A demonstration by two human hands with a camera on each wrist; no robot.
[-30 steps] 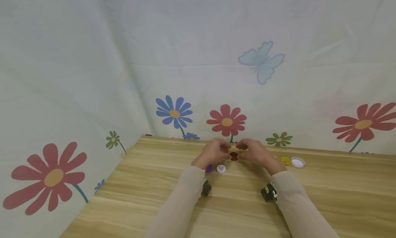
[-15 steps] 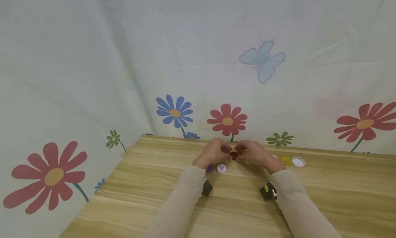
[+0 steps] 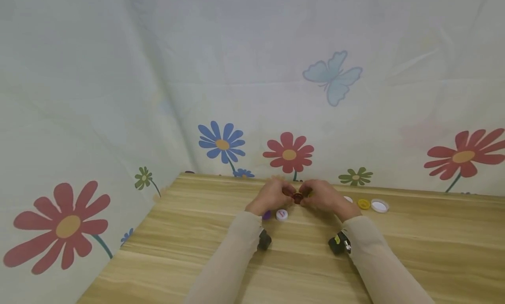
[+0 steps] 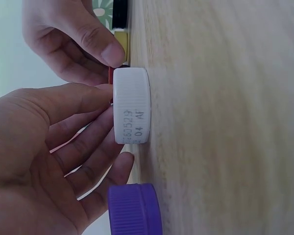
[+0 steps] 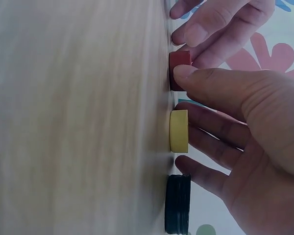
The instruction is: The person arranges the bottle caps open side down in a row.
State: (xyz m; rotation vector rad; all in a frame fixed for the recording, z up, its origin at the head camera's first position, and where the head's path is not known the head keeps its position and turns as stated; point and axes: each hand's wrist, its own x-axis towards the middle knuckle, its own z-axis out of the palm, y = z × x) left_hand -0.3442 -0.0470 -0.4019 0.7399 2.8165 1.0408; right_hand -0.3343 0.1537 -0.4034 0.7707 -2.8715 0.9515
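Observation:
A dark red bottle cap (image 5: 180, 58) stands between my two hands near the table's far side. My right hand (image 3: 321, 195) pinches it, the thumb lying on its near side in the right wrist view. From the other side, the curved fingers of my left hand (image 3: 272, 195) hold the cap; their exact contact is partly hidden. A white ribbed bottle cap (image 4: 132, 105) with printed digits sits close to the left hand, and a purple cap (image 4: 134, 210) is beside it. Below the right hand's fingers in its wrist view is a yellow cap (image 5: 179, 131), then a black one (image 5: 178, 204).
Right of the right hand lie a yellow ring-like cap (image 3: 364, 204) and a clear-rimmed white lid (image 3: 379, 205). The wood-grain table (image 3: 300, 269) meets a flower-printed cloth (image 3: 252, 76) at its back and left edges.
My right hand has come slightly left, its fingers closing in on the red cap. The left hand stays nearly in place. The other caps have not visibly moved.

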